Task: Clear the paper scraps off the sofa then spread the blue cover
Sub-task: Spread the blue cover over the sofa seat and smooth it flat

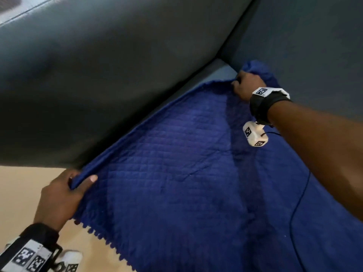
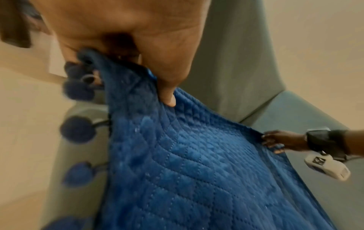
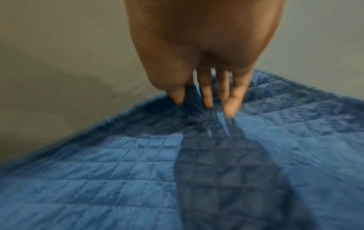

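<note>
Blue cover point(image 1: 176, 173) lies over the sofa point(image 1: 117, 55) seat, quilted face up, its long edge running along the foot of the grey backrest. No paper scraps show anywhere in these views, so the clearing part looks done and the spreading is in hand.

Left hand point(image 1: 62, 195) holds the near corner of that edge at the sofa's open end: thumb on top, fingers curled beneath, cloth pinched between. A fringe of pompoms point(image 2: 76, 129) hangs off the short side, over the pale floor point(image 1: 23, 193).

Right hand point(image 1: 246, 86) is at the far end of the same edge, deep in the corner where backrest meets the side cushion. Fingers point(image 3: 206, 93) bunch the cloth; creases radiate from them. A lump of cover is heaped behind this hand.

Reading: two grips on one edge keep it taut and straight, so it can be drawn up to the backrest seam. A strip of bare seat point(image 1: 222, 69) shows near the far corner; the heap there wants flattening.
</note>
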